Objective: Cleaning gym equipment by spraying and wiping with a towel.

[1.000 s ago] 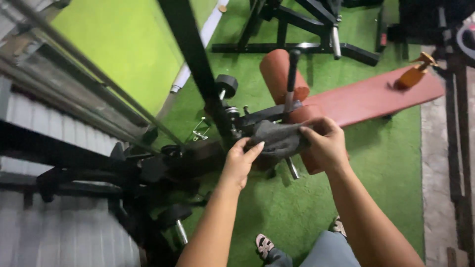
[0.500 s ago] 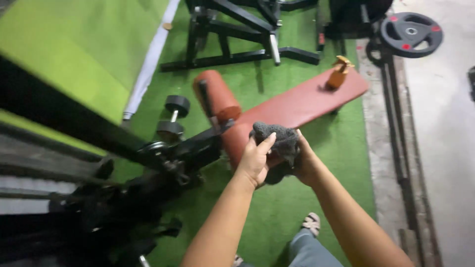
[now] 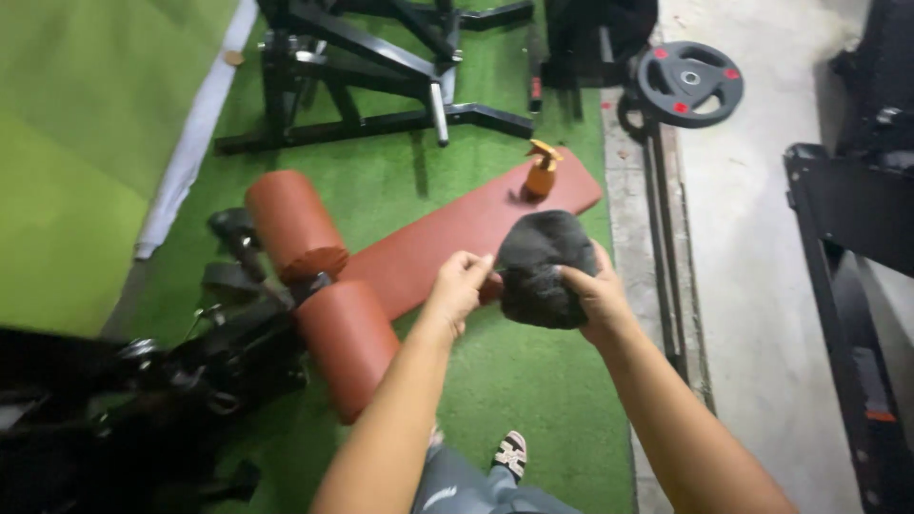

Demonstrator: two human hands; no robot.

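The dark cloth has come off the machine, bunched between left hand and right hand, red bench still unwiped.

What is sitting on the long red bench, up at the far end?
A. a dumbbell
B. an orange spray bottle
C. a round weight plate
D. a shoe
B: an orange spray bottle stands upright on the far end of the red bench, while the weight plate is off beside the turf and both hands hold a dark cloth.
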